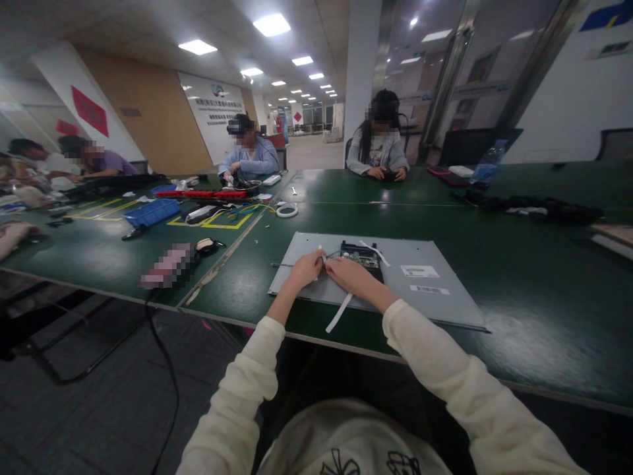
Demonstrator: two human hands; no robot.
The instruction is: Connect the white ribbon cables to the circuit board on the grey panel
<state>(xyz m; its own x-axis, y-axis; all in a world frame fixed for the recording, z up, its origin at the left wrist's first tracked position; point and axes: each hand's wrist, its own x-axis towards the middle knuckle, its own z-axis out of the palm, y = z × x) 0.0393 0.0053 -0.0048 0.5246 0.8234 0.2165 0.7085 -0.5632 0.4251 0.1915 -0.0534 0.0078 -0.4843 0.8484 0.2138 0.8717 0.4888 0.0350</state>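
Note:
A flat grey display panel (420,251) lies back side up on the green table in front of me. Near its middle is an exposed circuit board (363,259) in a black frame. A thin dark cable (334,254) runs from the board to my fingers. My left hand (305,269) and my right hand (349,274) meet over the panel, fingertips pinched together on that cable. A small bit of white tape shows just above the left fingers. One white tape strip (340,313) hangs past the panel's near edge; another tape strip (376,253) crosses the board's far corner.
Left of the panel lie a blurred pink item (168,265), a blue bin (152,212), a white tape roll (287,210), and loose wires. A small wrench (294,191) is farther back. Two people sit opposite; a water bottle (487,165) stands at back right.

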